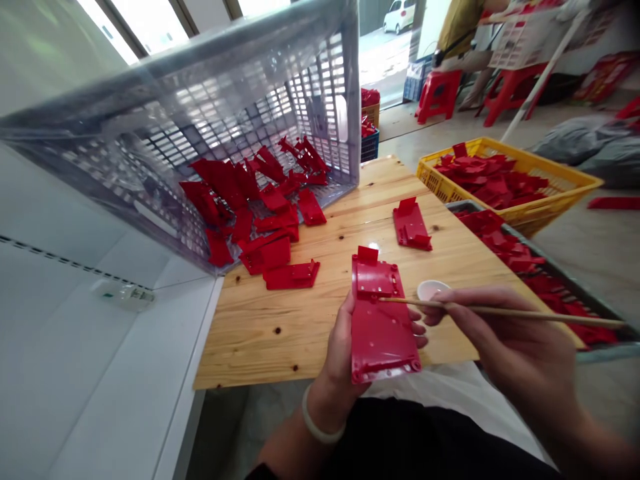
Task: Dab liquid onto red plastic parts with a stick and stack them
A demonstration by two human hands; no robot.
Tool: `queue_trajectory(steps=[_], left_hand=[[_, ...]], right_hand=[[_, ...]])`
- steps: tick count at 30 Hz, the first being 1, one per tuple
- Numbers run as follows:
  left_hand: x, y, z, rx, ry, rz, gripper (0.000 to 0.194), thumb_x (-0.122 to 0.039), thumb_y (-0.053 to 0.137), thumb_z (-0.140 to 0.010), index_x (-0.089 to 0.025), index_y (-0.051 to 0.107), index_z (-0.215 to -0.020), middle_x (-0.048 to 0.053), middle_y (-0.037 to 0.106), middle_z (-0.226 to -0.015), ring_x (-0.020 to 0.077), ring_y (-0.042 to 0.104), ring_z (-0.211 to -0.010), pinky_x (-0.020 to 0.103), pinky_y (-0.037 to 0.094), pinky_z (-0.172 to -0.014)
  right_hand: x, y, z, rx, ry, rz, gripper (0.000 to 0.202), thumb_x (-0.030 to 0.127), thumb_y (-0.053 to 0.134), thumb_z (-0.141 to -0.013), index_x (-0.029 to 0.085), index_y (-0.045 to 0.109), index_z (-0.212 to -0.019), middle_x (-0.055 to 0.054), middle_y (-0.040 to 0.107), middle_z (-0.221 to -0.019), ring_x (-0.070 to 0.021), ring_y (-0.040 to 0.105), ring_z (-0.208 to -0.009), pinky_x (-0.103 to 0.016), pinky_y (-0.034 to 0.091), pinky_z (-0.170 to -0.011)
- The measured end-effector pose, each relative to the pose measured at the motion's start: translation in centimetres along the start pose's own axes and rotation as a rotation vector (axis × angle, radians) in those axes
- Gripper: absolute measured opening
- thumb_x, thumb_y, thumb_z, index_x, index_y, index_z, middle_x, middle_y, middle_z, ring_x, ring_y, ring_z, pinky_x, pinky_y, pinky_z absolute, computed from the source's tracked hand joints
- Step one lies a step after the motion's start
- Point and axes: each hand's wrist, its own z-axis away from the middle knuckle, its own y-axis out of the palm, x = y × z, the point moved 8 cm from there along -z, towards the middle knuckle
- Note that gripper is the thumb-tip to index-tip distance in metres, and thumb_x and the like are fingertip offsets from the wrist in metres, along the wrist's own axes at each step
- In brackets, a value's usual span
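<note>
My left hand (343,357) grips a flat red plastic panel (383,333) from beneath, its fingertips showing past the right edge. A smaller red piece with an upright tab (375,277) lies across the panel's upper part. In my right hand (505,333) is a thin wooden stick (540,313), pinched between thumb and fingers. The stick's tip meets or hovers just over the panel below the small piece; I cannot tell which. A small white dish (433,289) sits on the table behind my right fingers, partly hidden. Another red piece (412,225) lies farther back on the wood.
A grey plastic crate (353,100) lies tipped on its side, red parts (270,220) spilling onto the wooden table (250,347). To the right stand a yellow crate (565,193) and a dark crate (615,347), both holding red parts. A person (457,33) sits beyond, near red stools (440,93).
</note>
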Motion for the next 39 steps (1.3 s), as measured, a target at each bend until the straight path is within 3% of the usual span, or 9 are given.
queue_trajectory(steps=[7,12,18,27,33,39], left_hand=[[-0.1,-0.2,0.3,-0.005,0.031,-0.055,0.075,-0.074,0.046,-0.098,-0.008,0.083,-0.105,0.02,0.081,-0.109,0.0284,0.076,-0.091,0.04,0.059,-0.092],[0.0,-0.4,0.4,-0.033,0.029,0.006,0.075,-0.066,0.038,-0.105,-0.005,0.082,-0.112,0.022,0.081,-0.108,0.0289,0.077,-0.09,0.039,0.059,-0.09],[0.0,-0.1,0.4,-0.024,0.014,0.024,0.082,-0.063,0.026,-0.109,-0.004,0.083,-0.107,0.022,0.082,-0.107,0.0272,0.078,-0.087,0.036,0.06,-0.085],[0.3,-0.5,0.1,-0.041,-0.003,0.027,0.079,-0.067,0.035,-0.105,-0.003,0.082,-0.106,0.024,0.081,-0.107,0.0287,0.077,-0.086,0.037,0.06,-0.084],[0.2,-0.6,0.2,-0.043,0.025,-0.003,0.079,-0.066,0.03,-0.107,-0.005,0.081,-0.111,0.024,0.08,-0.115,0.033,0.078,-0.098,0.042,0.059,-0.093],[0.7,-0.9,0.0,-0.061,-0.024,-0.048,0.088,-0.074,0.029,-0.104,-0.003,0.081,-0.112,0.025,0.08,-0.114,0.0328,0.077,-0.094,0.044,0.059,-0.092]], right_hand=[[0.6,0.6,-0.3,0.075,-0.162,0.051,0.027,0.013,0.068,-0.099,0.032,0.075,-0.118,-0.001,0.081,-0.105,-0.0219,0.078,-0.091,-0.035,0.065,-0.078],[0.7,0.6,-0.3,0.077,-0.209,0.064,0.028,0.01,0.068,-0.098,0.03,0.074,-0.117,-0.001,0.081,-0.104,-0.0199,0.078,-0.089,-0.032,0.064,-0.076],[1.1,0.8,-0.2,0.096,-0.228,0.087,0.03,0.009,0.067,-0.098,0.03,0.073,-0.118,0.0,0.08,-0.098,-0.0199,0.078,-0.09,-0.032,0.063,-0.078],[0.9,0.8,-0.2,0.084,-0.23,0.107,0.03,0.008,0.066,-0.099,0.03,0.073,-0.118,0.0,0.08,-0.099,-0.0188,0.077,-0.087,-0.032,0.063,-0.078],[0.9,1.0,-0.1,0.099,-0.242,0.111,0.03,0.01,0.066,-0.099,0.03,0.073,-0.12,0.0,0.08,-0.095,-0.0205,0.077,-0.087,-0.034,0.063,-0.078],[0.6,0.8,0.1,0.087,-0.242,0.136,0.03,0.011,0.067,-0.099,0.031,0.073,-0.12,0.0,0.08,-0.095,-0.0214,0.077,-0.089,-0.036,0.063,-0.081]])
